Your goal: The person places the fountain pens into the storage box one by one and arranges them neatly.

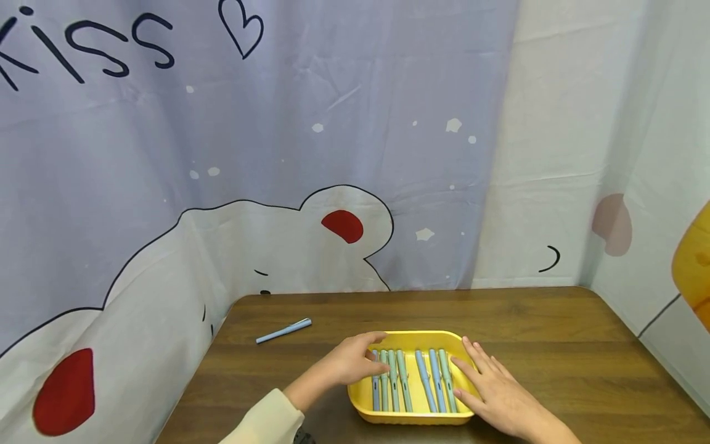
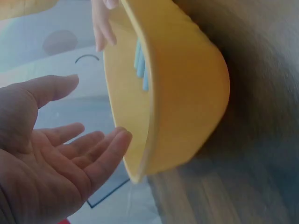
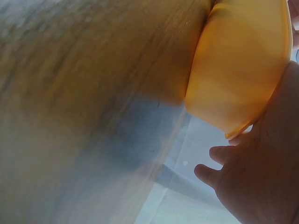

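Observation:
A yellow plastic tray (image 1: pixel 417 337) sits on the wooden table near its front edge, with several blue and green pens (image 1: pixel 424 388) lying side by side in it. My left hand (image 1: pixel 355 361) is at the tray's left rim, fingers relaxed and holding nothing. In the left wrist view its open palm (image 2: pixel 56 158) faces the tray (image 2: pixel 187 93), fingertips close to the rim. My right hand (image 1: pixel 490 388) lies along the right rim with its fingers straight. The right wrist view shows that hand (image 3: pixel 252 172) beside the tray's wall (image 3: pixel 238 65).
One loose blue pen (image 1: pixel 284 331) lies on the table (image 1: pixel 554 345) to the left behind the tray. A printed curtain (image 1: pixel 333 154) hangs close behind the table and along its left and right sides.

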### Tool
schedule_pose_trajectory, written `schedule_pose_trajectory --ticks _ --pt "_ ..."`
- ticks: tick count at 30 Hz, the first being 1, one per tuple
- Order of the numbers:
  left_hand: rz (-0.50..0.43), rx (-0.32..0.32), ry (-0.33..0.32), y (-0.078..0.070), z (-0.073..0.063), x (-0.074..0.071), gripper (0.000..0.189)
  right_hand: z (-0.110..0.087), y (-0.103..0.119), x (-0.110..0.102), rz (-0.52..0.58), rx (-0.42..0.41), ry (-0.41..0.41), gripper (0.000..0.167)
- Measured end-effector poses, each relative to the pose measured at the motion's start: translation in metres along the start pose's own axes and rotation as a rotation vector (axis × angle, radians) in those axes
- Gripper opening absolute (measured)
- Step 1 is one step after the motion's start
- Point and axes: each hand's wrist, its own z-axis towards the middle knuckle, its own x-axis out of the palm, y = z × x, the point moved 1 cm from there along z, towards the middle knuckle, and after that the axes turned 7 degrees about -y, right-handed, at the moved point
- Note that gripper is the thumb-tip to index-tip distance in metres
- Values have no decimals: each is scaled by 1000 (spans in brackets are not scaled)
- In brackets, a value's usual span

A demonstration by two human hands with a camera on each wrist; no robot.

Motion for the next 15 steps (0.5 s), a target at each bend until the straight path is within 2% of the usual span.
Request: schedule_pose_trajectory --ticks 5,10,15 --pt "26 23 -31 8 -4 -13 68 -1 0 0 5 1 1 58" --pt "80 19 -51 16 -6 -25 69 -1 0 0 -1 -1 -10 58" --pt "120 28 -83 29 -6 -34 71 -1 1 -1 -1 2 -13 57"
